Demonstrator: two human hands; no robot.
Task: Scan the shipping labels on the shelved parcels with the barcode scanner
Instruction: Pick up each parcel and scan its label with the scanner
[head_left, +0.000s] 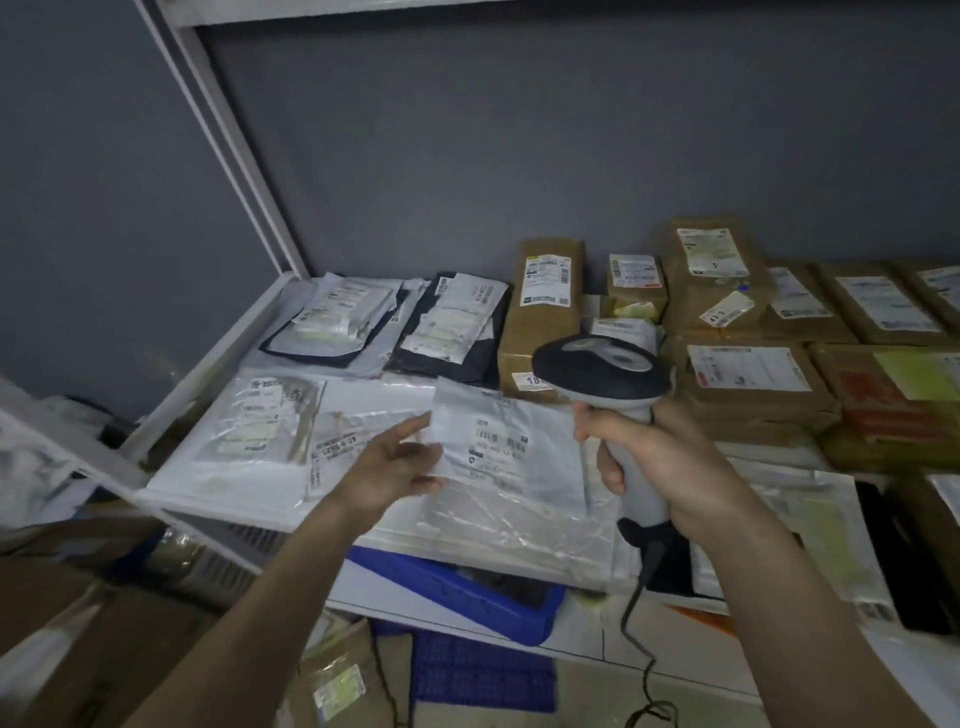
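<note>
On the shelf (218, 358), the left hand (395, 467) pinches the edge of a white poly parcel (511, 449) between thumb and straight fingers, label up. Just right, the right hand (654, 457) wraps its fingers round the barcode scanner (605, 369) handle above it.

wall (467, 156): I see plain dark grey
shelf (244, 332): white frame
barcode scanner (602, 364): black head with a grey patch on top, light grey handle, black cord
pouch by my left hand (509, 447): see-through white, white label with black stripes
boxes (545, 312): brown, with white labels
flat bag at the back (457, 327): black, white label
crate (467, 587): bright blue
far right box (893, 395): brown with red print and a yellow-green sticker
</note>
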